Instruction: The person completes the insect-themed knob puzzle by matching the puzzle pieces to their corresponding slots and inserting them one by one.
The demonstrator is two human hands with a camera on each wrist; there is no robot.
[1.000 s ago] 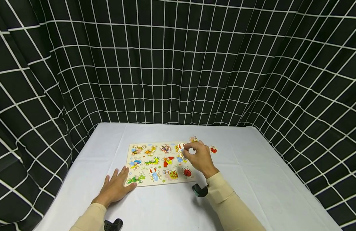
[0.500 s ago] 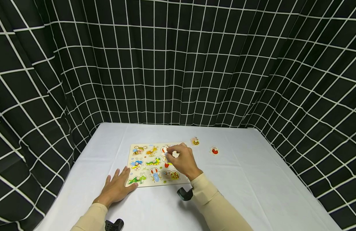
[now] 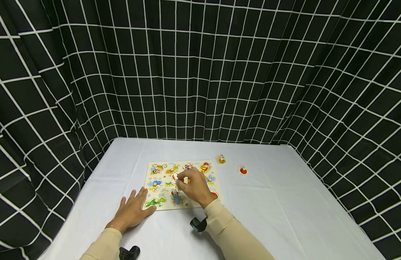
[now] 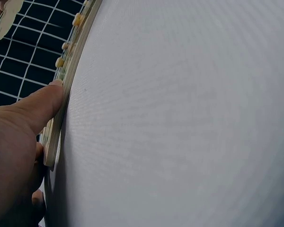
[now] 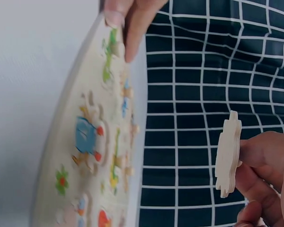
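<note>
A wooden insect puzzle board [image 3: 164, 189] lies on the table, with several knobbed insect pieces seated in it. My left hand [image 3: 132, 209] rests flat at its near left corner, fingers spread; in the left wrist view the thumb [image 4: 45, 106] presses on the board's edge. My right hand [image 3: 194, 186] pinches a beetle puzzle piece [image 5: 228, 153] by its knob, holding it above the board. In the right wrist view the piece's bare wooden underside faces the camera. Below it on the board shows the blue beetle recess [image 5: 85, 135]. The right hand covers part of the board's middle.
Beyond the board's far right corner lies a snail piece [image 3: 221, 159], and farther right a ladybug piece [image 3: 242, 170]. White cloth covers the table [image 3: 268, 209]. A black curtain with white grid lines [image 3: 194, 72] surrounds the back and sides.
My right hand has carried the beetle piece leftward and nearer, from the board's right side to above the beetle recess. My left hand has stayed at the corner.
</note>
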